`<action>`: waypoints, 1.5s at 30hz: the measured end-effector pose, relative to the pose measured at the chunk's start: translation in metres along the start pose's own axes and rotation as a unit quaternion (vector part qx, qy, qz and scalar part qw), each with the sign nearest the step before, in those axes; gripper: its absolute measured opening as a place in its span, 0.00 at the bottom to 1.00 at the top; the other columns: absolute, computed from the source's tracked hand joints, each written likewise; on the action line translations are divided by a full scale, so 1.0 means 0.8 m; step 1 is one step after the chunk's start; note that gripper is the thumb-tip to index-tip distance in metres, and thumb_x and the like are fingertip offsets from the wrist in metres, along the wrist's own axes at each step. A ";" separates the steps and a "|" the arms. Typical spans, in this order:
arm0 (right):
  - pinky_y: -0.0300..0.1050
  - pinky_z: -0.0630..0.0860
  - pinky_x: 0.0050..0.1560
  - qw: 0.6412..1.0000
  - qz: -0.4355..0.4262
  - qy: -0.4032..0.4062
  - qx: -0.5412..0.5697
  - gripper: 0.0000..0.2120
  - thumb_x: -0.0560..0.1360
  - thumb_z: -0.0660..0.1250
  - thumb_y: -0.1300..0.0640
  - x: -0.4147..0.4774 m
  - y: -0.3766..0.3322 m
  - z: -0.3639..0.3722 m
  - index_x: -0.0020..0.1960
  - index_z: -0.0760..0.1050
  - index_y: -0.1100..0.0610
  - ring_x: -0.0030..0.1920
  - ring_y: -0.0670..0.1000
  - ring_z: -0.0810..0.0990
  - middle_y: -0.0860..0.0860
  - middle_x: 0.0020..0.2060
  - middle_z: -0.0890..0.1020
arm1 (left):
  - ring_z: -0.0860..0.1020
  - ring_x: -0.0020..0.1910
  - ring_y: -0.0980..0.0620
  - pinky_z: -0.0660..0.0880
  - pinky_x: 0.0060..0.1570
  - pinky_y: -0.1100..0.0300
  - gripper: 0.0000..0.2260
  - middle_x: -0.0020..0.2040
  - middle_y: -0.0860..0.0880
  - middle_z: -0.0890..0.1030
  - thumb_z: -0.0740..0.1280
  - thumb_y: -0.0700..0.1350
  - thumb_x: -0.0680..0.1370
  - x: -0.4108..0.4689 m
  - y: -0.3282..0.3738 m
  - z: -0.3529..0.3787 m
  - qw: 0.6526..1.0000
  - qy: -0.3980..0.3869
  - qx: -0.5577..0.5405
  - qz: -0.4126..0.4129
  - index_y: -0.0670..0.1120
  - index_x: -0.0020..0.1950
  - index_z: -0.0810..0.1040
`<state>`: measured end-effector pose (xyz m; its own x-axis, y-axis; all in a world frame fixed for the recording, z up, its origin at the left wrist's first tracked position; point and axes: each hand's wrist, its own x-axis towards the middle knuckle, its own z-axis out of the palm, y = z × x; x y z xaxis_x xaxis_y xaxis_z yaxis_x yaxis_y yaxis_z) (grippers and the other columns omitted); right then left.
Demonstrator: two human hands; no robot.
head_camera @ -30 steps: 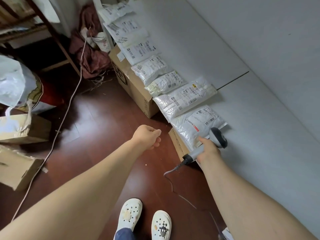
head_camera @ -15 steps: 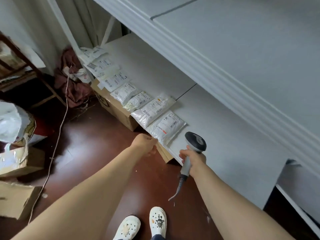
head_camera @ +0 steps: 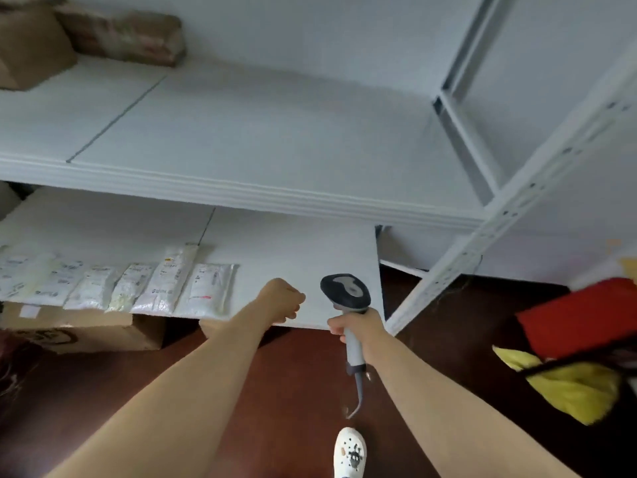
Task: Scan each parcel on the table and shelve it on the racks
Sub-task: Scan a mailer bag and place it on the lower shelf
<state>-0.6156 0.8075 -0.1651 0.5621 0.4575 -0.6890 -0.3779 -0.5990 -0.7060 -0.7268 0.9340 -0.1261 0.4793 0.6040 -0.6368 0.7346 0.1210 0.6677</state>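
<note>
Nearest to the camera is a white shoe (head_camera: 350, 451) on the dark floor (head_camera: 293, 391). Above it the right hand (head_camera: 358, 327) grips the handle of the scanner (head_camera: 346, 291), the fingers (head_camera: 336, 331) wrapped round it. The scanner's head stands up over the front edge of the lower shelf (head_camera: 293, 257) and its cable (head_camera: 358, 395) hangs down. The left hand (head_camera: 282, 300) is just to the left of the scanner. Its fingers are curled into a fist and grasp nothing. Beyond this hand and to its left, the parcels (head_camera: 103, 288) lie side by side along the front of the lower shelf. The nearest parcel (head_camera: 208, 288) lies near the left hand but does not touch it. Its long axis runs from the shelf edge toward the back, away from the person. The left hand is clearly nearer to it than the right, and the scanner's head is off to its right, so I judge that a scan of this parcel would need the scanner to swing left. No desk is in view. Under the shelf sits a box (head_camera: 79, 331). Further up is the upper shelf (head_camera: 258, 132), with a white post (head_camera: 499, 229) at the right and brown packs (head_camera: 127, 36) at the far left.
</note>
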 end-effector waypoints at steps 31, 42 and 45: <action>0.42 0.72 0.31 0.752 -0.120 0.380 0.524 0.07 0.74 0.66 0.71 -0.260 0.261 -0.882 0.44 0.74 0.60 0.25 0.49 0.77 0.56 0.32 0.80 | 0.70 0.35 0.49 0.65 0.32 0.62 0.05 0.43 0.42 0.73 0.62 0.34 0.79 -0.218 0.390 0.862 0.853 -0.330 0.293 0.278 0.43 0.46 0.72; 0.44 0.74 0.34 0.658 -0.076 0.492 0.565 0.08 0.71 0.69 0.70 -0.239 0.298 -1.094 0.47 0.78 0.61 0.31 0.51 0.79 0.56 0.35 0.82 | 0.78 0.42 0.50 0.75 0.41 0.58 0.10 0.51 0.41 0.80 0.64 0.38 0.79 -0.218 0.539 1.121 0.796 -0.392 0.325 0.326 0.40 0.60 0.75; 0.44 0.75 0.34 0.641 -0.075 0.504 0.574 0.07 0.72 0.68 0.70 -0.230 0.295 -1.155 0.46 0.77 0.61 0.32 0.51 0.79 0.56 0.36 0.82 | 0.79 0.49 0.47 0.77 0.48 0.54 0.06 0.49 0.43 0.79 0.64 0.38 0.79 -0.216 0.584 1.180 0.778 -0.395 0.339 0.352 0.42 0.55 0.76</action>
<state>-0.1284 -0.0256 -0.0539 0.6273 -0.5497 -0.5517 -0.2313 0.5449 -0.8060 -0.0133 0.1426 -0.0685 0.8265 -0.3712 -0.4232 0.1138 -0.6261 0.7714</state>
